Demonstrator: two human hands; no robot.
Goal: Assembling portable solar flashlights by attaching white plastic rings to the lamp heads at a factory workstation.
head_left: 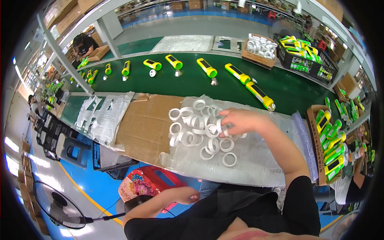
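My right hand (241, 122) is over the right side of a loose heap of white plastic rings (188, 138). Its fingers curl around a white ring (219, 125), partly hidden under them. Other rings touch the hand from below, and several lie apart toward the bench's near edge. Low in front of my body, off the bench, my left hand (187, 195) is closed with the fingers turned in. Whatever it may hold is hidden.
Yellow-green flashlights (207, 68) lie along the green belt (132, 82) beyond the bench. An open carton of flashlights (333, 148) stands at the right. A carton of white parts (260, 50) and a black crate (306, 60) stand far right. A red stool (160, 180) and fan (60, 206) are left.
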